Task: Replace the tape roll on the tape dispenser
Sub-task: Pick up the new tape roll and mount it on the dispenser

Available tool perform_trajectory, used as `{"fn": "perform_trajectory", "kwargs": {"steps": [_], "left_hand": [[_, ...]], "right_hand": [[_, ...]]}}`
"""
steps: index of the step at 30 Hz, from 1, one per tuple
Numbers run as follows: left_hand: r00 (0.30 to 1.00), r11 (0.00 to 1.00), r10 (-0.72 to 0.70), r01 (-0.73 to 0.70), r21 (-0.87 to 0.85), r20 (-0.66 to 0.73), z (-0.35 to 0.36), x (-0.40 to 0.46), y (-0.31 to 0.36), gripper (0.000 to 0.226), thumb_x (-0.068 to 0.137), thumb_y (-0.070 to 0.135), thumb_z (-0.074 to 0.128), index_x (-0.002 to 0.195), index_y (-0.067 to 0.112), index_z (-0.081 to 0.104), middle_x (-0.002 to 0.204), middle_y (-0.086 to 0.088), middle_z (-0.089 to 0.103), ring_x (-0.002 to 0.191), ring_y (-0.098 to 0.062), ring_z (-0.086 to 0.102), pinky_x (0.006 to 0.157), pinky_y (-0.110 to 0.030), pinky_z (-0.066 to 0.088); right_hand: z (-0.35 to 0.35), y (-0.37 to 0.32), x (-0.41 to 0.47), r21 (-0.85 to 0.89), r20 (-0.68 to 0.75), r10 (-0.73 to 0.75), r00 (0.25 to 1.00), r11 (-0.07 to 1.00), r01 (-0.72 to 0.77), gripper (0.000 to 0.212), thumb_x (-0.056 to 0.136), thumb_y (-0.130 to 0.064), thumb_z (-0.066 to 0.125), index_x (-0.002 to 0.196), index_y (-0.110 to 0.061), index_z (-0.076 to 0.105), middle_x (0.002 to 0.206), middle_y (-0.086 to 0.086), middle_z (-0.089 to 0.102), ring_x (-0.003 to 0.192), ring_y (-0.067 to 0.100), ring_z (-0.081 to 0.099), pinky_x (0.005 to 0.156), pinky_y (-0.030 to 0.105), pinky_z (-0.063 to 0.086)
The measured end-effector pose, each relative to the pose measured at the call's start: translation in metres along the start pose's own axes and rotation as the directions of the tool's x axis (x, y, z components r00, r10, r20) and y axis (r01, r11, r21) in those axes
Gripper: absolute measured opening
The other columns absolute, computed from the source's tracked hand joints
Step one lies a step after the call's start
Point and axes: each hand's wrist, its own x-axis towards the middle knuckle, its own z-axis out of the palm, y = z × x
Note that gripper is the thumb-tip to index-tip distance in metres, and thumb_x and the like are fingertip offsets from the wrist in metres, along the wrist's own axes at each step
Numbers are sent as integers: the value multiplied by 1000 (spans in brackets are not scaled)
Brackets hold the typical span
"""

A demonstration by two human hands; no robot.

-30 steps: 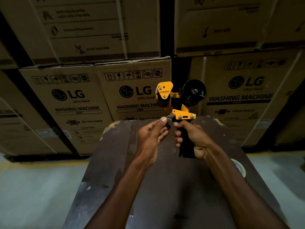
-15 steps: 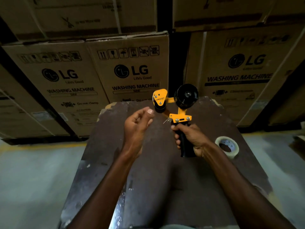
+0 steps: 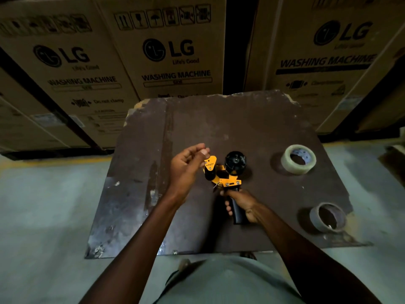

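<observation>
Stacked at the back, left to right: cardboard washing-machine cartons (image 3: 168,51). In front, a worn dark desk (image 3: 135,194)

Left of centre, above the desk: left hand (image 3: 186,170), fingers loosely curled with thumb near the fingertips, just beside the orange front plate of the tape dispenser (image 3: 221,172). Whether a wisp of tape sits in that pinch, or whether the thumb touches the plate: cannot tell, too small and dim

Centre: dispenser held upright above the desk, black spool hub (image 3: 235,162) bare, no roll on it. Below it, right hand (image 3: 241,205) wrapped round the black handle, a firm closed grip

Right, far side of the desk: full roll of clear tape (image 3: 298,159), lying flat, well apart from the dispenser. Right, near side: empty brown cardboard core (image 3: 327,217), close to the desk's edge

Judged stage: old core off, new roll not yet fetched or mounted

Possible trouble from here:
- Roll pushed on the wrong way round, sticky side facing out at the roller, so no feed
- Roll seated only partway on the hub, then wobbling or slipping off at first pull
- Left fingertips so near the front end: risk of a nick from the serrated cutter, not clearly visible here
- Clear tape's free end hard to find in such dim light, likely to split or fold onto itself when threaded
- Core near the edge easily knocked to the floor by the right forearm
</observation>
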Motion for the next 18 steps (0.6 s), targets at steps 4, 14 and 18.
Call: {"fn": "perform_trajectory", "kwargs": {"steps": [4, 14, 18], "left_hand": [[1000, 1000, -22, 22, 0, 4, -3, -3, -10, 17, 93, 12, 64, 109, 15, 68, 102, -5, 76, 97, -16, 72, 82, -26, 57], [1000, 998, -21, 20, 55, 24, -12, -1, -26, 16, 93, 16, 66, 106, 23, 71, 109, -7, 76, 108, -23, 70, 91, -34, 55], [998, 994, 4, -11, 110, 67, -12, 3, -35, 19, 93, 12, 67, 110, 20, 69, 107, -2, 76, 103, -12, 71, 89, -23, 54]], "right_hand": [[-2, 14, 9, 14, -3, 52, 999, 999, -52, 8, 92, -18, 63, 94, -12, 68, 57, 4, 58, 47, 16, 53, 43, 24, 44], [-10, 33, 3, -51, -68, 58, 996, 997, -62, 19, 90, -26, 72, 89, -8, 65, 68, 13, 67, 52, 21, 64, 50, 30, 55], [-18, 29, -5, -484, -169, -171, 971, 872, 70, 37, 88, -50, 68, 71, -17, 66, 66, 1, 65, 57, 12, 59, 61, 34, 51]]}}
